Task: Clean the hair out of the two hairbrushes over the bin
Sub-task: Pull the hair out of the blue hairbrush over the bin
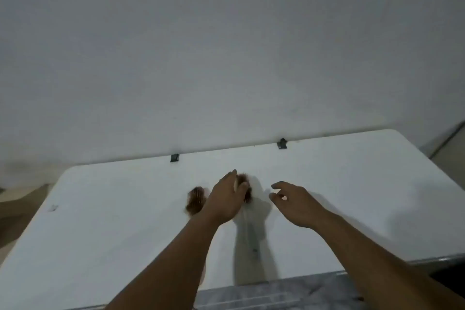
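Observation:
Two hairbrushes full of brown hair lie on a white table [100,221]. The left hairbrush [195,200] lies free, partly hidden by my left wrist. My left hand [226,199] reaches over the right hairbrush [246,190], and its thumb and fingers close round the hair-filled head. Below the hand, that brush's pale handle [247,224] is faint among shadows. My right hand [292,202] hovers just right of this brush with loosely curled fingers, holding nothing. No bin is in view.
The table stands against a plain white wall [226,45]. Two small dark clips [174,158] [282,144] sit on its far edge. A grey patterned surface [276,292] shows below the near edge, and a dark area [448,277] lies at the lower right.

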